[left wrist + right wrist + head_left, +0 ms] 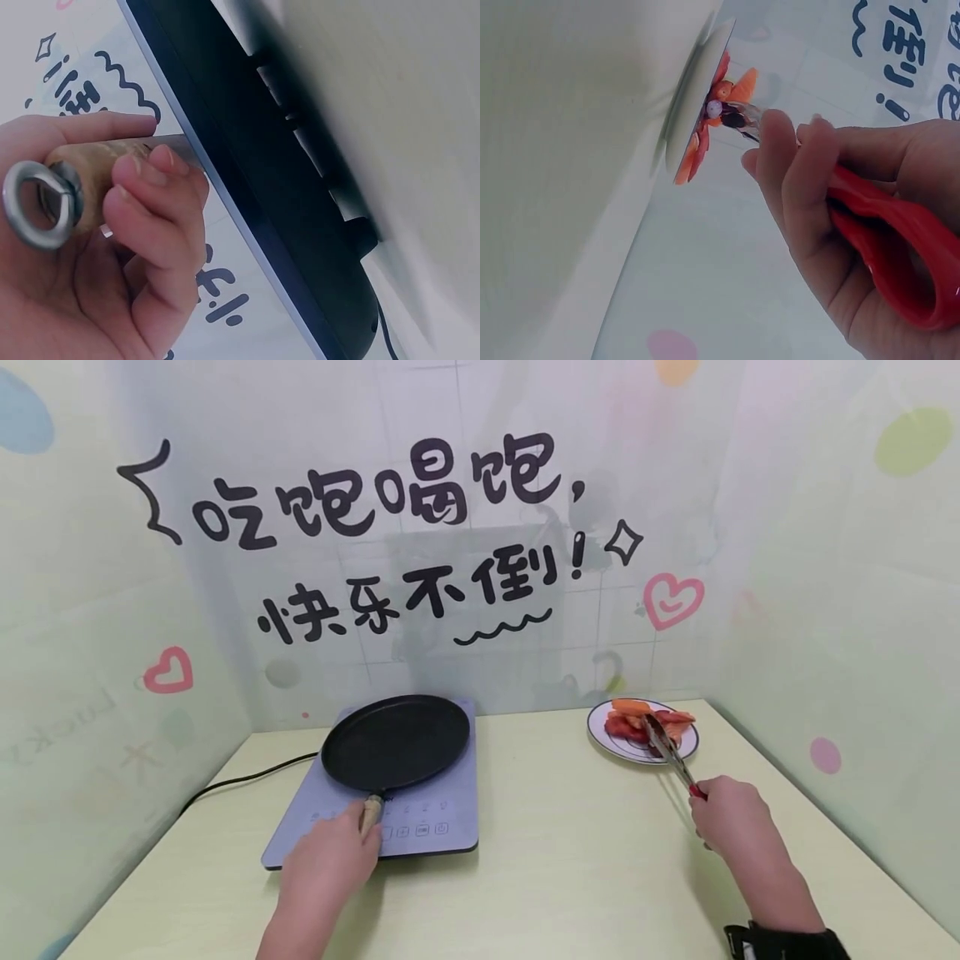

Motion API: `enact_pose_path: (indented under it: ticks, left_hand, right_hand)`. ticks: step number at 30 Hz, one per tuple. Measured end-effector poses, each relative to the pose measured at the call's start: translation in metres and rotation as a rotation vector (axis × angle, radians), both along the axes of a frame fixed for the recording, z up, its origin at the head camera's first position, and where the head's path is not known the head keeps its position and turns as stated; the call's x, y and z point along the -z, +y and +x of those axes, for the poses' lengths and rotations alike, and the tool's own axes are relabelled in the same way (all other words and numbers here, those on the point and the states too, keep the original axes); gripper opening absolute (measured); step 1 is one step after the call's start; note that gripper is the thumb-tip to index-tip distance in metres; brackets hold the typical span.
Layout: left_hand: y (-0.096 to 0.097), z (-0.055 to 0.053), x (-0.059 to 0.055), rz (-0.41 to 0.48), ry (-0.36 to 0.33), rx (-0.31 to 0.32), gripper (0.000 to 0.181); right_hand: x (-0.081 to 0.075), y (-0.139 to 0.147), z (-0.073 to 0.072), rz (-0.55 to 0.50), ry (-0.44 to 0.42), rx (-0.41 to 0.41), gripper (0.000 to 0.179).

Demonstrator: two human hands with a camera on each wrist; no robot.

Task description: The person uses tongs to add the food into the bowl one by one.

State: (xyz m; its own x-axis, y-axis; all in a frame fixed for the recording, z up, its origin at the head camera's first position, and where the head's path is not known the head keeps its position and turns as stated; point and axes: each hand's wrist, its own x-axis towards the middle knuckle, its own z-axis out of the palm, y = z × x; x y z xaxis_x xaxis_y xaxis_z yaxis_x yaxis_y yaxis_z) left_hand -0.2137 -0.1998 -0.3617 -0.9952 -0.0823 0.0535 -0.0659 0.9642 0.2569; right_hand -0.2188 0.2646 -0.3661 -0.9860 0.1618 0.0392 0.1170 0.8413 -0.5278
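My left hand (pixel 326 860) grips the wooden handle (pixel 94 176) of a flat black frying pan (pixel 397 742), which sits on an induction cooker (pixel 468 814). In the left wrist view the fingers curl round the handle, and a metal ring hangs at its end. My right hand (pixel 738 822) holds metal tongs (pixel 671 752) by their red handles (pixel 900 251). The tips of the tongs are among red and orange food pieces (pixel 628 725) on a white plate (pixel 626 753) with a dark rim. Whether the tips pinch a piece cannot be told.
A black cord (pixel 251 777) runs left from the cooker across the pale table (pixel 547 860). Printed sheets (pixel 487 677) with black writing and hearts stand behind the table and along both sides. A black band (pixel 787 942) is on my right wrist.
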Motion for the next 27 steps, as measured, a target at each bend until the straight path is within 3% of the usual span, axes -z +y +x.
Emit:
enact_pose_path:
  ticks: [8, 16, 22, 27]
  left_hand:
    - [0.0, 0.001, 0.001, -0.001, 0.002, -0.008, 0.058]
    - [0.001, 0.002, 0.001, -0.001, 0.022, -0.012, 0.057]
    - [0.001, 0.002, 0.002, 0.003, 0.019, -0.015, 0.055]
    - [0.001, 0.002, 0.003, 0.002, 0.022, -0.018, 0.055]
  right_hand:
    - [-0.005, -0.001, 0.002, 0.005, 0.011, 0.009, 0.03]
    - [-0.012, -0.005, 0.006, -0.07, -0.002, 0.025, 0.035]
    - [-0.016, -0.013, 0.008, -0.084, 0.057, 0.0, 0.042]
    - [-0.016, -0.024, 0.011, -0.21, 0.1, -0.041, 0.044]
